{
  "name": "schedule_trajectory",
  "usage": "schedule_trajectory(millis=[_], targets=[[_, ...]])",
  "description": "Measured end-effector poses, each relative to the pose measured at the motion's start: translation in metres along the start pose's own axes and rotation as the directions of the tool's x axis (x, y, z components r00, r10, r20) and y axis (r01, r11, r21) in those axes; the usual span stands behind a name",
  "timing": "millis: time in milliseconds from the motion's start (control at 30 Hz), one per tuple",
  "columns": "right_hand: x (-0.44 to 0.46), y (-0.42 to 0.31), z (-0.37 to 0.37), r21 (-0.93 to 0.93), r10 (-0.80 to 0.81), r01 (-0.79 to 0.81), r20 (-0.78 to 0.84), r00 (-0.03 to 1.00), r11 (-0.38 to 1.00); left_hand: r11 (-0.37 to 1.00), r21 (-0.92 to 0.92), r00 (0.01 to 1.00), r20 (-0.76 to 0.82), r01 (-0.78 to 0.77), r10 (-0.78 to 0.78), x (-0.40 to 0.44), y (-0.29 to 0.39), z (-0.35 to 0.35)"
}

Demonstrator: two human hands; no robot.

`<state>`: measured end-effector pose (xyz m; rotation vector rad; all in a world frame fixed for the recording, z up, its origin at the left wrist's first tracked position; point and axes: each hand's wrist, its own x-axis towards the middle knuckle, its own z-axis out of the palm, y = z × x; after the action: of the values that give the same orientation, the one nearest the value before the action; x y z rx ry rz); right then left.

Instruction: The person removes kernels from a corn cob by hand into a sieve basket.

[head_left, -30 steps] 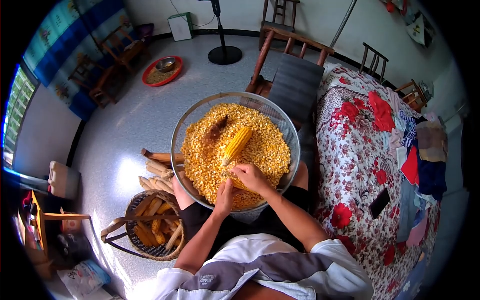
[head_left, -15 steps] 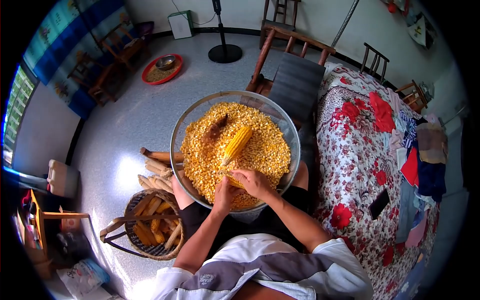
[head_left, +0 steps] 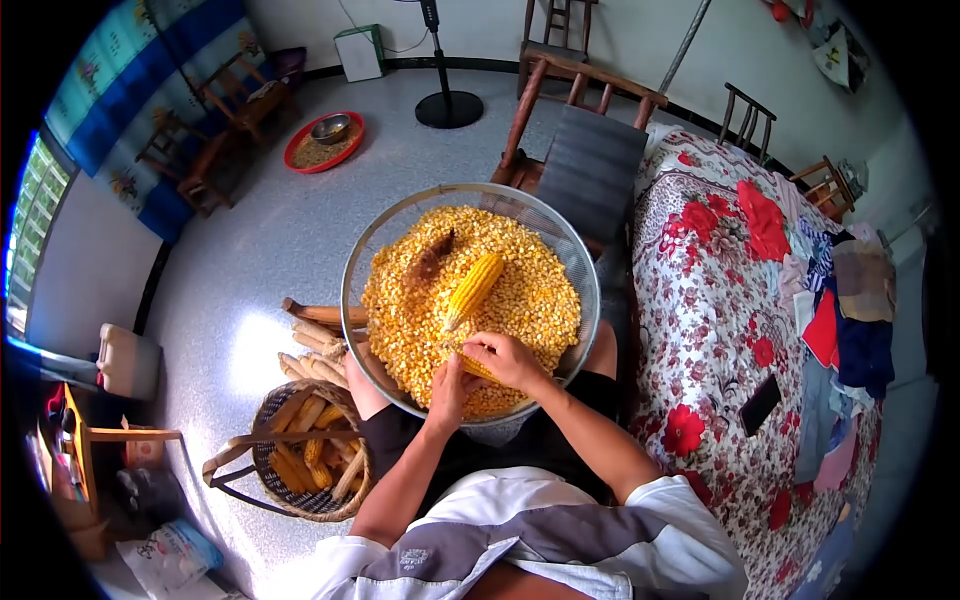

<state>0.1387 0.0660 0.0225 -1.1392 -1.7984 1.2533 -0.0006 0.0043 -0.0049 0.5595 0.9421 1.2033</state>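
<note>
A round metal mesh basket (head_left: 352, 262) full of loose yellow corn kernels (head_left: 535, 290) rests on my lap. Over its near side my left hand (head_left: 449, 392) is closed around one end of a corn cob (head_left: 478, 370). My right hand (head_left: 507, 362) grips the same cob from the other side, its fingers bent over it; both hands partly cover the cob. Just beyond them a second, full corn cob (head_left: 475, 287) lies on the kernels. Left of that is a dark reddish-brown piece (head_left: 430, 262), perhaps corn silk or a stripped cob.
A woven basket (head_left: 268, 402) of cobs stands at my left, beside bare cobs (head_left: 318, 340) on the floor. Ahead are a red basin (head_left: 357, 143) with a metal bowl, a fan base (head_left: 449, 110) and a wooden chair (head_left: 592, 150). The bed (head_left: 690, 350) at right bears clothes and a phone (head_left: 760, 407).
My right hand has shifted very slightly on the cob, its fingers a little higher. My left hand stays at the cob's end, and the mesh basket has hardly moved.
</note>
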Motion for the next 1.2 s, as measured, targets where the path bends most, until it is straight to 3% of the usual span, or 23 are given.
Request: schedule_trajectory(millis=[67, 200, 300, 367, 433, 467, 633, 733, 800, 833, 933, 967, 1033, 1133, 1200], targets=[[0.001, 0.007, 0.002, -0.084, 0.053, -0.054, -0.023, 0.998, 0.995, 1.0, -0.022, 1.0, -0.018, -0.012, 0.012, 0.001, 0.0, 0.001], [0.005, 0.017, 0.004, -0.083, 0.072, -0.077, -0.062, 0.996, 0.994, 1.0, 0.009, 1.0, 0.019, -0.001, 0.001, 0.002, 0.001, -0.002], [0.006, 0.014, -0.002, 0.044, 0.019, -0.015, -0.104, 0.994, 0.999, 0.999, -0.041, 1.0, -0.015, 0.017, -0.017, 0.001, 0.006, 0.001], [0.0, -0.013, -0.014, -0.158, 0.07, -0.082, -0.078, 0.994, 0.984, 0.996, -0.084, 0.999, -0.035, 0.029, -0.032, 0.002, 0.005, -0.001], [-0.005, -0.017, -0.016, -0.173, 0.077, -0.083, -0.041, 0.996, 0.981, 0.979, -0.204, 0.999, -0.035, -0.002, -0.005, 0.005, 0.003, -0.005], [-0.007, -0.019, -0.016, -0.186, 0.08, -0.079, -0.002, 0.997, 0.979, 0.979, -0.205, 0.999, -0.03, 0.003, -0.009, 0.006, -0.001, -0.005], [-0.004, -0.001, -0.001, -0.187, 0.024, -0.043, -0.104, 0.994, 0.981, 0.989, -0.148, 0.998, -0.056, 0.006, -0.015, 0.007, -0.005, -0.013], [-0.002, -0.001, -0.003, -0.238, 0.111, -0.131, -0.096, 0.989, 0.962, 0.993, -0.122, 0.999, -0.048, -0.008, 0.003, 0.005, -0.001, -0.005], [0.004, 0.016, 0.003, -0.298, 0.079, -0.148, -0.23, 0.97, 0.943, 0.999, -0.051, 0.999, -0.05, -0.008, 0.006, 0.003, 0.001, -0.001], [0.004, 0.02, 0.004, -0.276, 0.073, -0.139, -0.238, 0.969, 0.951, 1.0, 0.019, 0.998, -0.058, -0.01, 0.011, 0.002, 0.003, -0.001], [0.003, 0.025, 0.008, -0.153, 0.048, -0.095, -0.288, 0.956, 0.984, 0.999, -0.035, 0.997, -0.074, -0.005, 0.003, 0.001, 0.005, 0.004], [0.001, 0.025, 0.005, -0.153, 0.049, -0.096, -0.288, 0.956, 0.984, 0.999, -0.036, 0.997, -0.074, -0.005, 0.002, 0.002, 0.005, 0.004], [-0.003, 0.003, -0.003, -0.076, 0.06, -0.07, -0.127, 0.99, 0.995, 1.0, -0.028, 0.997, -0.082, -0.002, 0.0, 0.002, 0.005, 0.002], [-0.007, 0.0, -0.004, -0.12, -0.012, 0.003, -0.072, 0.997, 0.993, 0.998, -0.06, 0.995, -0.098, 0.009, -0.015, 0.002, 0.007, 0.005], [-0.001, 0.012, -0.003, -0.137, 0.048, -0.06, -0.086, 0.995, 0.989, 0.999, -0.039, 0.996, -0.084, 0.012, -0.016, 0.005, 0.004, 0.001]])
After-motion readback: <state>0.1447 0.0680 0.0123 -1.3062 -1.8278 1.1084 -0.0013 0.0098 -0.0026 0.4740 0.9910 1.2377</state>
